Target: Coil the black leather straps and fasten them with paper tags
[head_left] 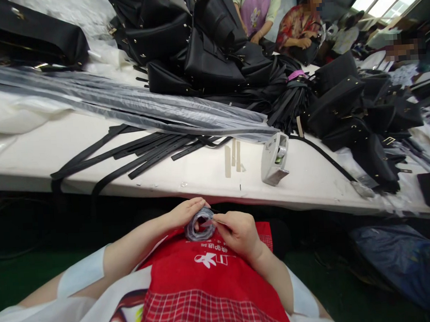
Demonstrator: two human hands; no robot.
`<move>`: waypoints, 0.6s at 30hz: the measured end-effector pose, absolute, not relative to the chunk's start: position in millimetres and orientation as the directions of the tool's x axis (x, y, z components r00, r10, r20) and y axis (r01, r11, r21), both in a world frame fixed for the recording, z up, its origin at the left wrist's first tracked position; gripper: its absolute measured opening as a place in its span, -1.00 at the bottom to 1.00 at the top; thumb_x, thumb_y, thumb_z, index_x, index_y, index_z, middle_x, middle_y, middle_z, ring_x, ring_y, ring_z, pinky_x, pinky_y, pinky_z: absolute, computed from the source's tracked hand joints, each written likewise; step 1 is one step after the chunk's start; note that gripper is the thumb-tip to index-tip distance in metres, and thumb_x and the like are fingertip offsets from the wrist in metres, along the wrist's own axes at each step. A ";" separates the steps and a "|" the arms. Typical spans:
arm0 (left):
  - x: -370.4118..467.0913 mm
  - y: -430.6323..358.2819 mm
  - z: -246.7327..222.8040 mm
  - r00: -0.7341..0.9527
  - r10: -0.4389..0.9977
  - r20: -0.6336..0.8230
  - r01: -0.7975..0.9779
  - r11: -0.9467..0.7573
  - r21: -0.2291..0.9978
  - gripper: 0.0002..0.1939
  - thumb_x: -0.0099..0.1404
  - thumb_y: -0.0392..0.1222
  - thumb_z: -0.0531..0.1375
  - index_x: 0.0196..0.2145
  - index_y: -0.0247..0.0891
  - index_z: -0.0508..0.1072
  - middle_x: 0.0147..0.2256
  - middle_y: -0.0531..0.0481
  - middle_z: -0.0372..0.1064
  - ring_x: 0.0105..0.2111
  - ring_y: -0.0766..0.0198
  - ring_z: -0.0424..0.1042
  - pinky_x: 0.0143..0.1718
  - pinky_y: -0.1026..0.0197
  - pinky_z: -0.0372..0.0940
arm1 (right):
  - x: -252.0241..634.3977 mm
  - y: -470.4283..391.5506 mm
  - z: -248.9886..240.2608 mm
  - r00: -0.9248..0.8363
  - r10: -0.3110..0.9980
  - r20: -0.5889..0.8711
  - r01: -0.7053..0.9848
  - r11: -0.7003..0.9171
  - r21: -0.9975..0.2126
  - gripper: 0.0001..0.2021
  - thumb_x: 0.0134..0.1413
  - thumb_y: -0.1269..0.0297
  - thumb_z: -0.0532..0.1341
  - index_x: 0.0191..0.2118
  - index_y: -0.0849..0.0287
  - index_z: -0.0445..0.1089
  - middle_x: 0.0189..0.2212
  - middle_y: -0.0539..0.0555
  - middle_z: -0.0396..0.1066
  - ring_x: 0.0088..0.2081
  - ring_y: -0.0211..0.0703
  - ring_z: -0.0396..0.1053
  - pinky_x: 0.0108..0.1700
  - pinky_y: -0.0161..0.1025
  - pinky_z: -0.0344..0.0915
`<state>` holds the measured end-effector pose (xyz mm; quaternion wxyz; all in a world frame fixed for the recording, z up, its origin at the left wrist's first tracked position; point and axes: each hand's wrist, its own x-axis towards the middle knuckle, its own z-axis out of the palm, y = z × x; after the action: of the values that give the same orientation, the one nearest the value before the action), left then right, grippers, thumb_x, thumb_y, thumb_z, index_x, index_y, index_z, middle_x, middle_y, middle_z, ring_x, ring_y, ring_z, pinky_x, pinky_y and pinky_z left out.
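Above my lap, a strap rolled into a coil [200,236] and wrapped in clear plastic is in my left hand [187,213], whose fingers curl over its top and left side. My right hand [240,231] is closed in a pinch at the coil's right edge, where a thin pale end shows by the fingertips. On the white table [201,181] in front lie a grey-white tape dispenser [273,160], a few beige strips [228,161] and several black straps [145,153], some hanging over the edge.
Long plastic-wrapped straps [142,104] run across the table. Black bags are heaped behind [209,59] and at the right [342,99]. A bundle of black straps [291,100] has a pink tie. Across the table, a person in a purple apron [256,8] and others work.
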<state>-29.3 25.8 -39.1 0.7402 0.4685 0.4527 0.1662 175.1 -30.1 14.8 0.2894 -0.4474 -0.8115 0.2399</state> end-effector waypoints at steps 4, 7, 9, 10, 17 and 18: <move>-27.5 25.7 -38.3 0.542 0.660 -0.520 0.210 0.493 0.844 -0.35 0.13 0.42 0.06 -0.17 -0.25 0.34 -0.50 0.02 0.47 -0.67 0.29 0.38 -0.66 0.29 0.21 | 168.8 -40.0 -0.2 -0.460 0.856 0.238 0.679 0.511 -0.527 -0.78 0.24 0.26 0.10 -0.25 0.16 0.49 -0.46 0.11 0.50 -0.41 -0.17 0.42 -0.30 -0.27 0.26; -26.4 25.0 -33.6 0.506 0.714 -0.485 0.241 0.423 0.874 -0.35 0.15 0.39 0.04 -0.17 -0.28 0.38 -0.49 -0.01 0.47 -0.58 0.21 0.43 -0.54 0.20 0.30 | 163.1 -43.0 -5.4 -0.422 0.889 0.180 0.713 0.448 -0.540 -0.77 0.24 0.26 0.09 -0.30 0.15 0.49 -0.44 0.10 0.51 -0.40 -0.18 0.42 -0.29 -0.28 0.25; -25.8 24.8 -28.7 0.472 0.774 -0.422 0.260 0.335 0.906 -0.40 0.15 0.33 0.08 -0.24 -0.31 0.45 -0.44 -0.05 0.49 -0.44 0.17 0.45 -0.37 0.17 0.33 | 160.8 -39.1 -5.1 -0.371 0.916 0.156 0.714 0.388 -0.583 -0.78 0.23 0.24 0.12 -0.32 0.13 0.50 -0.44 0.09 0.50 -0.38 -0.18 0.41 -0.27 -0.28 0.25; -25.6 24.6 -26.0 0.461 0.794 -0.396 0.268 0.300 0.915 -0.43 0.15 0.29 0.10 -0.27 -0.32 0.48 -0.40 -0.07 0.49 -0.38 0.15 0.45 -0.29 0.16 0.32 | 160.4 -35.5 -4.3 -0.337 0.929 0.150 0.704 0.355 -0.616 -0.78 0.22 0.21 0.14 -0.34 0.12 0.50 -0.44 0.09 0.49 -0.36 -0.18 0.40 -0.26 -0.27 0.25; -23.3 17.4 -11.2 0.518 0.820 -0.243 0.344 0.060 0.937 -0.60 0.25 0.11 0.09 -0.44 -0.28 0.47 -0.46 0.01 0.40 -0.41 0.22 0.34 -0.34 0.24 0.22 | 162.5 -2.9 -16.5 -0.090 0.993 -0.074 0.327 -0.040 -0.944 -0.78 -0.04 0.11 0.33 -0.46 0.18 0.48 -0.47 0.06 0.49 -0.42 -0.20 0.39 -0.31 -0.29 0.32; -22.7 15.9 -10.7 0.523 0.825 -0.216 0.362 0.015 0.932 -0.63 0.24 0.10 0.11 -0.45 -0.28 0.46 -0.47 0.02 0.39 -0.42 0.23 0.33 -0.34 0.25 0.21 | 162.8 -0.1 -21.4 -0.097 0.988 -0.120 0.258 -0.091 -0.962 -0.76 -0.10 0.10 0.36 -0.48 0.19 0.48 -0.48 0.06 0.49 -0.44 -0.20 0.39 -0.32 -0.29 0.32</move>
<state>-22.7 15.9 -10.7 0.5582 0.6706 0.4424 0.2073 162.8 -0.1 -21.4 0.3760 -0.5570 -0.5595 0.4852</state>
